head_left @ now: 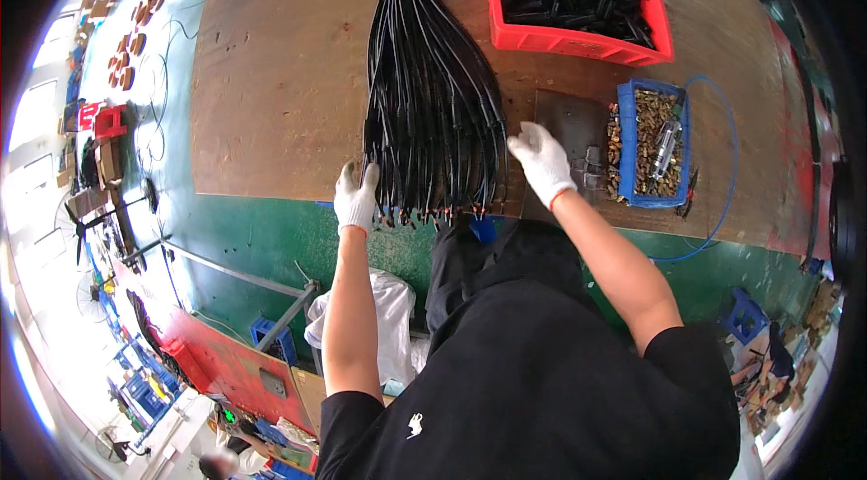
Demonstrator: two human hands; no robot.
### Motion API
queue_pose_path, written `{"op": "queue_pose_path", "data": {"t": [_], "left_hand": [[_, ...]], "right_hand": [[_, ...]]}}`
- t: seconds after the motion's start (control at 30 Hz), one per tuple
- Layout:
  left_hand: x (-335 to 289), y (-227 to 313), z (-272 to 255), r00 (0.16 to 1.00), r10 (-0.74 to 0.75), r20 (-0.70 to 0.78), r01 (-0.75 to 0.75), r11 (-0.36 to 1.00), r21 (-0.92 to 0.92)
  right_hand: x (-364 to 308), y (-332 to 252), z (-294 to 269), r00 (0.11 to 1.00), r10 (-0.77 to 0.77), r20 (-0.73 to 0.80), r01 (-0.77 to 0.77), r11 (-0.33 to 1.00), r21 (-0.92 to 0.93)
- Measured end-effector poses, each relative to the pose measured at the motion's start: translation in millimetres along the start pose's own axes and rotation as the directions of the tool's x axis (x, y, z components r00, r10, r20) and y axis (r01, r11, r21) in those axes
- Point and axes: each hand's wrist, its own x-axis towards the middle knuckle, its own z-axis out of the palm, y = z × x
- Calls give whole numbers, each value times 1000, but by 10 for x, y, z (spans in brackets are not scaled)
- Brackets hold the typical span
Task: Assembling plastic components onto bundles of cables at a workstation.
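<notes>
A thick bundle of black cables [433, 101] lies down the middle of the wooden table, fanning out toward me, with stripped copper-coloured ends along the front edge. At its left side is my left hand [356, 198] in a white glove, thumb and fingers apart, close against the outermost cables. My right hand [545, 164], gloved too, is beside the bundle's right side with its fingers apart and angled toward the cables. Neither hand visibly grips anything. Whether the fingertips touch the cables I cannot tell.
A red bin [578, 48] of black plastic pieces stands at the far right. Nearer, a blue bin [657, 201] holds small brass-coloured fittings and a silver tool [666, 144]. A blue hose [733, 164] curves beside it. Below the table's left front edge is a metal frame [239, 267].
</notes>
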Motion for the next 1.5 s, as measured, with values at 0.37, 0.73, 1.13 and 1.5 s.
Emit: {"op": "queue_pose_path", "data": {"t": [0.37, 0.73, 1.13, 1.5], "left_hand": [[-131, 711, 312, 967, -178, 181, 163, 982, 98], [-239, 290, 444, 973, -19, 231, 11, 999, 34], [-525, 106, 418, 995, -12, 95, 9, 999, 36], [-630, -48, 753, 989, 103, -104, -116, 985, -126]], "right_hand": [[108, 347, 924, 961, 275, 11, -274, 960, -55], [-209, 237, 1224, 984, 171, 57, -112, 831, -545], [-431, 113, 945, 957, 76, 280, 139, 729, -671], [-389, 747, 780, 868, -420, 264, 495, 697, -519]]}}
